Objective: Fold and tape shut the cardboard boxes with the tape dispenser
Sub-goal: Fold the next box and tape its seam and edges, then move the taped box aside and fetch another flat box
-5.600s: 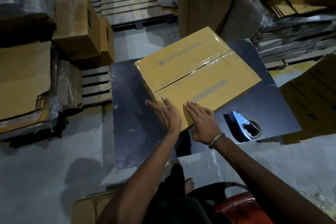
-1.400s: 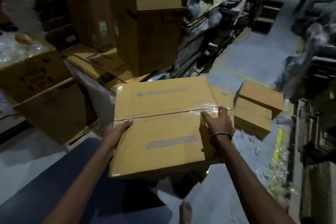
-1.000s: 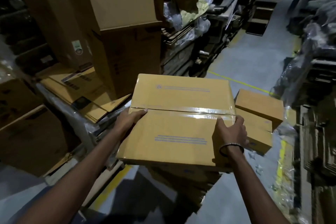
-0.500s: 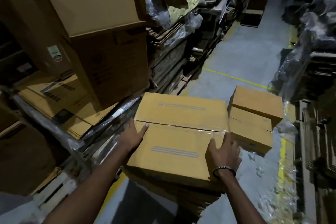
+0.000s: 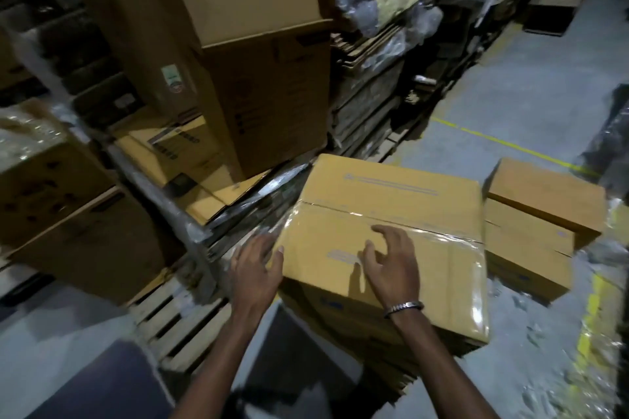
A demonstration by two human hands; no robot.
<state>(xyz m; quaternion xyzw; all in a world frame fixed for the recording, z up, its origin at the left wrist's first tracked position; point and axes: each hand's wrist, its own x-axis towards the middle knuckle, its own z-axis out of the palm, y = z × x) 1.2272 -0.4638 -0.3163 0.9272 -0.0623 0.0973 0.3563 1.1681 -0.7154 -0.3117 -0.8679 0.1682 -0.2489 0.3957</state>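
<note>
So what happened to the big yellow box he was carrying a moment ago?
The taped yellow cardboard box went from the dark table to a stack of boxes on the floor, beside two smaller cardboard boxes. Both hands let go: the left hand is at its edge, the right hand hovers open above. The tape stayed sealed.

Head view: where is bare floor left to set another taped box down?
Bare grey concrete floor runs beyond the yellow floor line. Crowded: the taped yellow cardboard box tops a stack beside two smaller brown boxes; wooden pallet and tall cartons fill the left.
</note>
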